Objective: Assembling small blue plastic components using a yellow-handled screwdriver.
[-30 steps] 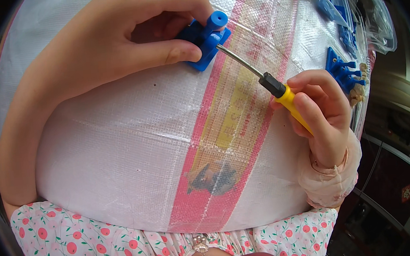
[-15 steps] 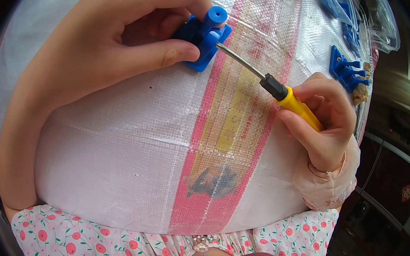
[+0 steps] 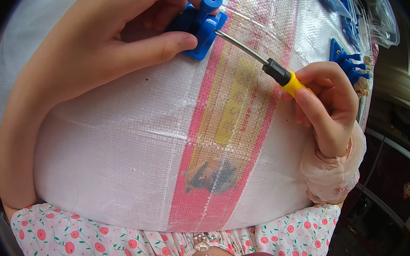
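Note:
My left hand (image 3: pixel 153 32) is closed round a small blue plastic part (image 3: pixel 201 33), thumb on its near side and fingers behind. A round knob with a small hole stands up from the part's far end. In my right hand (image 3: pixel 326 98) is a screwdriver (image 3: pixel 273 68) with a yellow and black handle and a thin metal shaft. Thumb and forefinger pinch the handle, most of which the hand hides. The screwdriver's tip lies at the right side of the blue part; whether it touches cannot be made out.
A woven white sheet (image 3: pixel 114 150) with a pink and yellow printed stripe covers the work surface. To the right lie another blue plastic part with prongs (image 3: pixel 348 62), small beige pieces (image 3: pixel 363 82) and clear plastic bags (image 3: pixel 378 13) with blue parts.
Both hands have shifted slightly up in the picture with the blue part and screwdriver. My right hand now covers more of the yellow handle, and its fingers have changed position.

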`<state>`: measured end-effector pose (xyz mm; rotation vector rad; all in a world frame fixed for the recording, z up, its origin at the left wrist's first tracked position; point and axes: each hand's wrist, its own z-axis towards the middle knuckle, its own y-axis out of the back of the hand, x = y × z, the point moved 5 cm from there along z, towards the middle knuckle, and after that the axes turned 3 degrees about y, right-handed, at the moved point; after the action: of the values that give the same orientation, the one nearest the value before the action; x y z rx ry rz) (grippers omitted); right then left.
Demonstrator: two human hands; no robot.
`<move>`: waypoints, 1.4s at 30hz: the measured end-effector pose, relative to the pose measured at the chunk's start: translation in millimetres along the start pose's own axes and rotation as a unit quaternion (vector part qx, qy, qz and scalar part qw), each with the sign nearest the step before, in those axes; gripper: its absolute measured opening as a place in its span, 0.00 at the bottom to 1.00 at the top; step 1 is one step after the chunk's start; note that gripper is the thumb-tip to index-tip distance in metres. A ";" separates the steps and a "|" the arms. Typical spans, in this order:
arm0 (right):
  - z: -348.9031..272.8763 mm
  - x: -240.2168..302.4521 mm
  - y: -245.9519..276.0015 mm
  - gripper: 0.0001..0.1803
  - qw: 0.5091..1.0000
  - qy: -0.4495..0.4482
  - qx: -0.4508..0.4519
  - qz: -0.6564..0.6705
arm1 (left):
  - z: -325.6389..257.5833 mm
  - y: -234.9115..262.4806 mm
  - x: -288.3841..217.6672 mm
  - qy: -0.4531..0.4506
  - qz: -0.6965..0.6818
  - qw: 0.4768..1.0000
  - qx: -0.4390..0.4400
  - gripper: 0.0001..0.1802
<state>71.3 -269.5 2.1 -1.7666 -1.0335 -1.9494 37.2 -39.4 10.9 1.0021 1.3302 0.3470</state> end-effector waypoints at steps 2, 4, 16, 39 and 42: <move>-0.1 1.5 -0.9 0.12 1.000 0.027 0.003 -0.006 | 0.0 1.0 -1.3 0.004 -0.003 1.000 0.010 0.17; -1.9 0.4 -1.4 0.13 0.999 0.050 0.005 -0.004 | -0.1 1.8 -2.9 0.001 0.002 1.000 0.006 0.18; -0.7 6.0 -11.1 0.17 0.960 0.224 -0.011 -0.169 | 0.6 -6.1 21.5 -0.048 -0.028 0.998 -0.004 0.18; -5.3 18.8 -13.6 0.20 0.902 0.334 0.000 -0.274 | -11.3 7.8 1.0 -0.277 0.011 0.942 -0.189 0.16; -6.2 19.7 -15.4 0.20 0.900 0.339 0.008 -0.274 | -11.6 -2.2 12.8 -0.288 0.027 0.941 -0.177 0.12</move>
<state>52.9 -258.6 16.4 -0.6708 -1.3340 -2.5762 29.3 -26.7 2.0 0.7542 0.6786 0.2901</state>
